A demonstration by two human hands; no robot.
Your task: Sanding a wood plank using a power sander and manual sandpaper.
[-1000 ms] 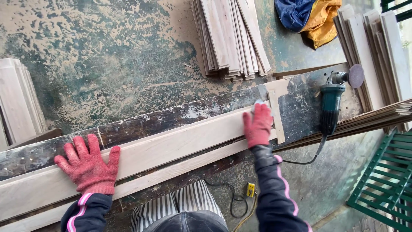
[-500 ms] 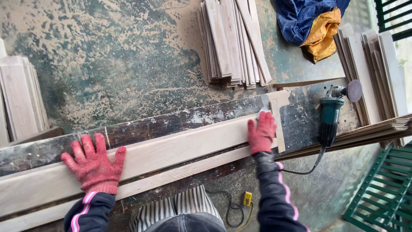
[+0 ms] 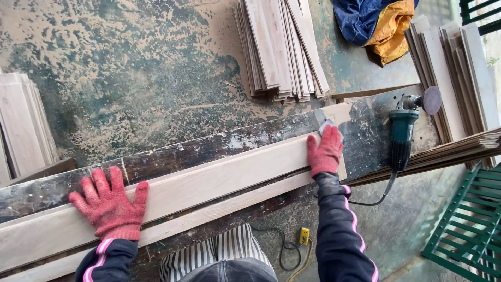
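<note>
A stack of pale wooden slats (image 3: 23,125) stands at the nine o'clock edge of the dust-strewn green floor (image 3: 130,68). Nearer, at seven o'clock, the left hand (image 3: 110,204), in a red knitted glove, lies flat with its grip spread wide, palm down on the long pale sanded wooden board (image 3: 209,180), which runs across the dark, paint-worn wooden surface (image 3: 172,152) from eight o'clock up toward three o'clock. A thinner pale wooden strip (image 3: 219,207) lies just beside the board along its near edge. At six o'clock a black power cord (image 3: 282,243) and a small yellow plug (image 3: 304,235) rest on the floor beside striped trousers (image 3: 229,250). At twelve o'clock a second pile of pale wooden slats (image 3: 282,44) sits on the floor. The right hand (image 3: 325,150), also red-gloved, presses on the board's far end at about two o'clock, its grip closed down over a small pale pad (image 3: 325,125) that shows at the fingertips. Just right of it a green-bodied angle grinder with a round sanding disc (image 3: 404,130) lies on the surface. A blue and orange cloth (image 3: 378,23) is bunched at one o'clock, a further stack of pale wooden boards (image 3: 459,73) at two o'clock, and a green metal grille (image 3: 464,224) at four o'clock.
</note>
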